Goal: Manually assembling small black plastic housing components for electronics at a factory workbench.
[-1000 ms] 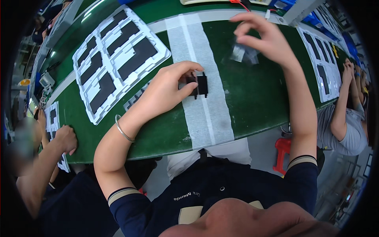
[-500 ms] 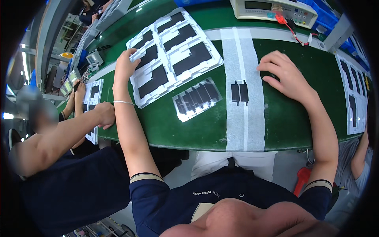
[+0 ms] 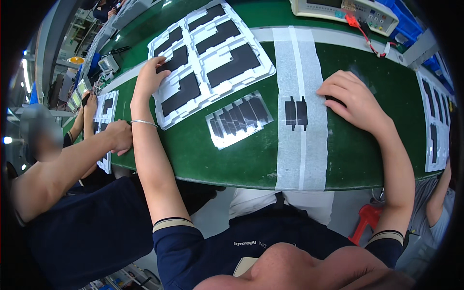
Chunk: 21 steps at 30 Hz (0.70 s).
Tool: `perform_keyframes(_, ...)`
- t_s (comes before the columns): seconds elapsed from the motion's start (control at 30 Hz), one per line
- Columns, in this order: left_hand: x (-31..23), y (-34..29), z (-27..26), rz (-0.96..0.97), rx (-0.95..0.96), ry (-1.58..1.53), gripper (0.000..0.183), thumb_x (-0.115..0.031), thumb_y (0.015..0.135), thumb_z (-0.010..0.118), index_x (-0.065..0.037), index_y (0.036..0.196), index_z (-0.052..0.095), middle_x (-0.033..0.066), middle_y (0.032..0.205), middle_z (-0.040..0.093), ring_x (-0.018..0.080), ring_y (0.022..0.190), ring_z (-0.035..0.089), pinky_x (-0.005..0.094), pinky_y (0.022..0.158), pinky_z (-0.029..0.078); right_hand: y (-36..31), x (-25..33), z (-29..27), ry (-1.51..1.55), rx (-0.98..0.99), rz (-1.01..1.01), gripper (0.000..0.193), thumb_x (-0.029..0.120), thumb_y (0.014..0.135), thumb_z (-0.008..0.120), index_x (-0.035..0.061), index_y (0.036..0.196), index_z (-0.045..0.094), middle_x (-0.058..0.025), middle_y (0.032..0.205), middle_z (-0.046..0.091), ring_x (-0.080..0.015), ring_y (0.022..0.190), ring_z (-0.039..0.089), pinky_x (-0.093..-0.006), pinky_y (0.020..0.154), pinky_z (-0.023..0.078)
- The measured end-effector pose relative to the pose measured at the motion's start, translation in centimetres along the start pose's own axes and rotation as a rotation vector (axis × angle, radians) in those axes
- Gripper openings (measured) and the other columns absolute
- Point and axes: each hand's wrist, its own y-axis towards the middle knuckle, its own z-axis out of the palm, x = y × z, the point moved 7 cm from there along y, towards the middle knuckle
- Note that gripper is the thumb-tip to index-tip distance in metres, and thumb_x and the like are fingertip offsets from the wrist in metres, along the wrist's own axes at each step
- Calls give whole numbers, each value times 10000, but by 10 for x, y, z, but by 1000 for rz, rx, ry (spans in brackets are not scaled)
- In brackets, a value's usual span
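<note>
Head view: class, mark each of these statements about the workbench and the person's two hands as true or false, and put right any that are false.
1. The left hand rests on the white tray of black flat pieces. True.
2. The right hand holds the small black part in the air. False: the part lies alone on the white strip, and the hand is apart from it, flat on the green table.
3. A clear sleeve of dark pieces lies between the tray and the table's near edge. True.
4. The left wrist is bare. False: it wears a thin bracelet.
</note>
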Motion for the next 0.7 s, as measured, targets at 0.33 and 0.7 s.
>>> perform_keyframes(0.33, 0, -4, -6, -48, -52, -79, 428, -112, 677, 725, -30, 1078, 599, 128, 1015, 584, 262, 951, 561, 323, 858, 423, 0, 6, -4, -24, 2, 7, 175, 65, 702, 649, 43, 870, 606, -59, 872, 578, -230, 856, 540, -332, 783, 417)
perform_keyframes(0.7, 7, -10, -4, -25, 60, -94, 350, -114, 740, 664, -19, 1073, 610, 127, 1093, 580, 260, 1022, 542, 327, 881, 410, 6, 11, 1, -35, 29, -3, 197, 56, 697, 650, 46, 889, 609, -67, 883, 577, -232, 862, 545, -337, 787, 421)
